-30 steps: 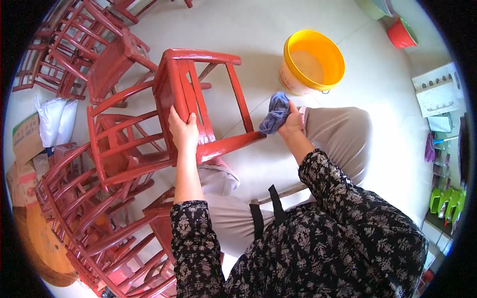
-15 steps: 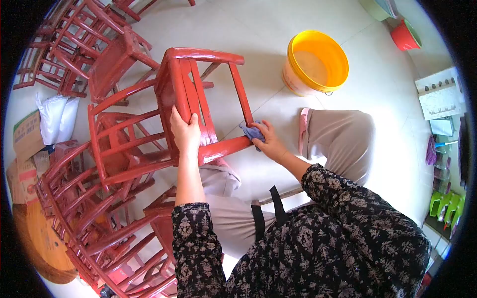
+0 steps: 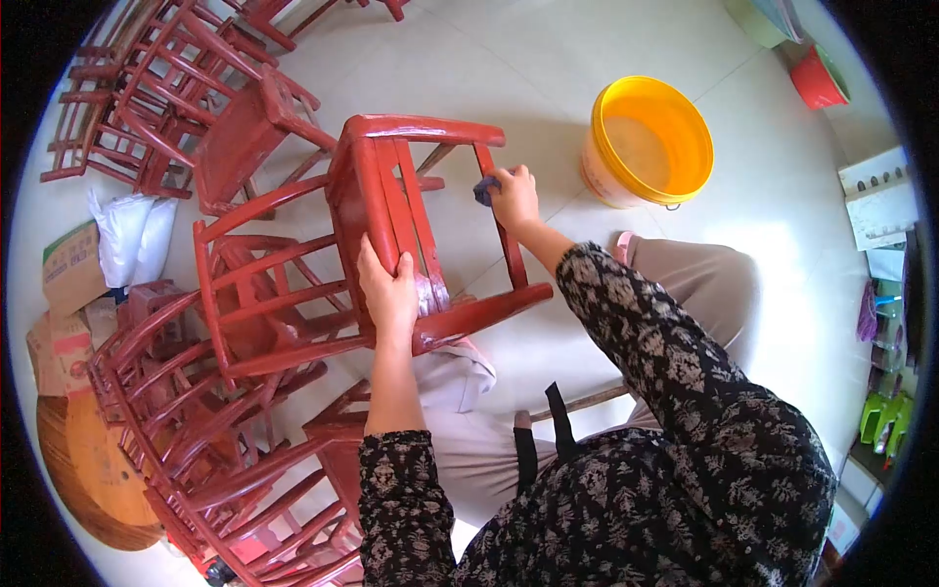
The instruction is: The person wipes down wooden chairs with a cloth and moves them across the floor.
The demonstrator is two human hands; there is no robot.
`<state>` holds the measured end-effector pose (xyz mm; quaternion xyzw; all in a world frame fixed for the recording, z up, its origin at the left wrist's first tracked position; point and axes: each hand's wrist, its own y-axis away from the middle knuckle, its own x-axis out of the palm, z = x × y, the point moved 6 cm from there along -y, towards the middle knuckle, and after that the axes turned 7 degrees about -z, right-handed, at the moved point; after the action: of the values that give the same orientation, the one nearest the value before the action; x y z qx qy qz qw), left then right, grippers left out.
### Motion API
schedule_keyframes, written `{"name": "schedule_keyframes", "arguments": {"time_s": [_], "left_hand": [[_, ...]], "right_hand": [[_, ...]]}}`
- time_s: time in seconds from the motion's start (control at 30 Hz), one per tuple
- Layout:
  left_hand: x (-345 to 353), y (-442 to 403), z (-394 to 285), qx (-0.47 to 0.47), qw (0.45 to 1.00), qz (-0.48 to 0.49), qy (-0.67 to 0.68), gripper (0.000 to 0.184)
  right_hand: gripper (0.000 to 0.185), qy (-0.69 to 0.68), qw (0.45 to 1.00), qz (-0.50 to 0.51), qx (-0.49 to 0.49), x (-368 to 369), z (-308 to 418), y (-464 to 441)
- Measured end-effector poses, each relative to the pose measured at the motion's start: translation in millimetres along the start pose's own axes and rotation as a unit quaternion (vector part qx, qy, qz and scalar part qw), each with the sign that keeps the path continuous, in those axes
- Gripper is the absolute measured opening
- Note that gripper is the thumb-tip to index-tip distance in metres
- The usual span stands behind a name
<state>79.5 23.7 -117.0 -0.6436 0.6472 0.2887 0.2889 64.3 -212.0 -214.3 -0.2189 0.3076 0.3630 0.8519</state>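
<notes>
A red wooden chair point(image 3: 377, 196) lies tipped on its side in front of me, its legs pointing right. My left hand point(image 3: 389, 292) grips the edge of its seat, thumb on the underside and fingers over the rim. My right hand point(image 3: 514, 199) is closed round a crumpled blue cloth point(image 3: 484, 191), pressed against the rung between two legs. Most of the cloth is hidden in the fingers. Beyond my right hand, to the right, stands a yellow bucket point(image 3: 700, 157) with cloudy water in it.
More red chairs point(image 3: 240, 137) crowd the left side and lower left. White bags point(image 3: 127, 235), cardboard point(image 3: 73, 269) and a round wooden board point(image 3: 103, 479) lie at far left. A red bucket point(image 3: 817, 80) and green items point(image 3: 883, 421) line the right wall.
My right hand has moved with the cloth from beside the chair's near leg to that leg's end, then up along the rung. The whole view has shifted slightly; my left hand keeps its hold.
</notes>
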Motion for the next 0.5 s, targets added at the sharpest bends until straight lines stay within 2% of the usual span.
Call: {"name": "schedule_keyframes", "arguments": {"time_s": [0.07,0.13,0.23,0.3,0.4,0.5], "left_hand": [[-2,1,1,-0.008,1.000,0.002,0.004,0.065],[-2,2,-4,-0.009,1.000,0.003,-0.028,0.066],[0,1,0,-0.021,1.000,0.004,-0.017,0.066],[2,1,2,-0.022,1.000,0.006,-0.003,0.066],[2,0,5,-0.010,1.000,0.006,0.012,0.066],[2,1,5,-0.001,1.000,0.000,0.016,0.065]], "right_hand": [[0.018,0.015,0.999,0.007,0.030,1,-1,1],[0.018,0.040,0.997,0.057,-0.038,-9,1,30],[0.019,0.001,0.993,0.113,-0.023,-30,-6,76],[0.021,-0.034,0.990,0.130,0.034,-32,-13,86],[0.021,0.001,0.995,0.092,0.038,-9,-14,43],[0.032,0.039,0.991,0.107,0.068,30,-18,-33]]}}
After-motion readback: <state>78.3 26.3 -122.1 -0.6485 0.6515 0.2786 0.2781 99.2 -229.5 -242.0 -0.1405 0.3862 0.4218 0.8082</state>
